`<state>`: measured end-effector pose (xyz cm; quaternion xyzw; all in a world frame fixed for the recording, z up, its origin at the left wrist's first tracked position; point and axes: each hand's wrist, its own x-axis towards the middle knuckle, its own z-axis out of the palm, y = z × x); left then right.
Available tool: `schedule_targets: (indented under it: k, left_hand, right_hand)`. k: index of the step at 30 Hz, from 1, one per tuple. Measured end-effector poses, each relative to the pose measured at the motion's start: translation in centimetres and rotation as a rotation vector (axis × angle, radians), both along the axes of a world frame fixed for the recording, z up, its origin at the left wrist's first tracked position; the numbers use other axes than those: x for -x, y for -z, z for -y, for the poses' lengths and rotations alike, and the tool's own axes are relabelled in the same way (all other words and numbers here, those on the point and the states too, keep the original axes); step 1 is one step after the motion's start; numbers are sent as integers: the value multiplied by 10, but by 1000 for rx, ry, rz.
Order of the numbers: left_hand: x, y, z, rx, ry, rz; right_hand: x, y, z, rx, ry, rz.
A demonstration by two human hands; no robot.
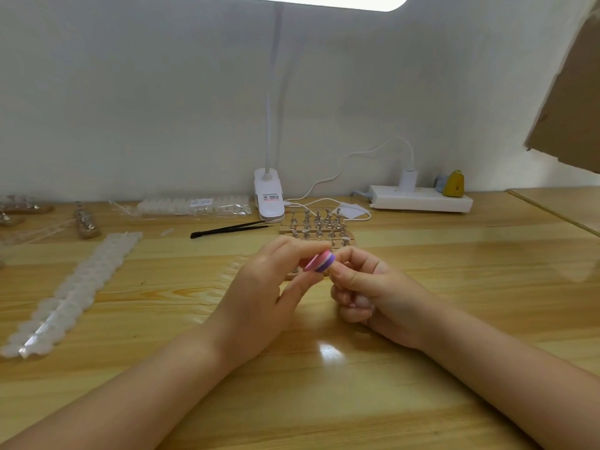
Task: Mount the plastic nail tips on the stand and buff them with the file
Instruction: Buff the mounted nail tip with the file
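My left hand (259, 287) pinches a small buffing file (319, 260) with pink, white and purple layers, held just above the table. My right hand (367, 287) is curled right beside it, its thumb and forefinger touching the file's purple end; whether they pinch a nail tip there I cannot tell. Just behind both hands stands a wooden stand (318, 227) with rows of small metal pegs. A long strip of clear plastic nail tips (74, 293) lies at the left, and some clear tips (233, 271) lie partly hidden behind my left hand.
Black tweezers (227, 229) lie behind the hands. A white clip lamp (269, 198), a bag of nail tips (194, 204) and a white power strip (422, 198) line the wall. More wooden stands (86, 222) sit at the far left. A cardboard flap (571, 102) hangs at the upper right.
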<state>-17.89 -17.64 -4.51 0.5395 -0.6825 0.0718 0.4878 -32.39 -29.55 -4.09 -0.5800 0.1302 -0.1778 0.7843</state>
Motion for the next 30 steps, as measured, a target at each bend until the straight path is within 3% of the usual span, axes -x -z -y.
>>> schedule_targets:
  k: [4, 9, 14, 21, 26, 30]
  left_hand:
    - [-7, 3, -1, -108, -68, 53]
    - [0, -4, -2, 59, -43, 91]
    - [-3, 0, -2, -33, -152, 139]
    - [4, -4, -3, 71, -103, 193]
    - [-2, -4, -4, 50, -244, 200]
    - [6, -9, -6, 187, -133, 333]
  right_hand:
    - [0, 0, 1, -43, 7, 19]
    - [0, 0, -1, -2, 15, 9]
    - [0, -1, -1, -37, 19, 14]
    - [1, -2, -2, -10, 7, 6]
    - [1, -2, 0, -54, 32, -7]
    - [2, -3, -1, -34, 7, -38]
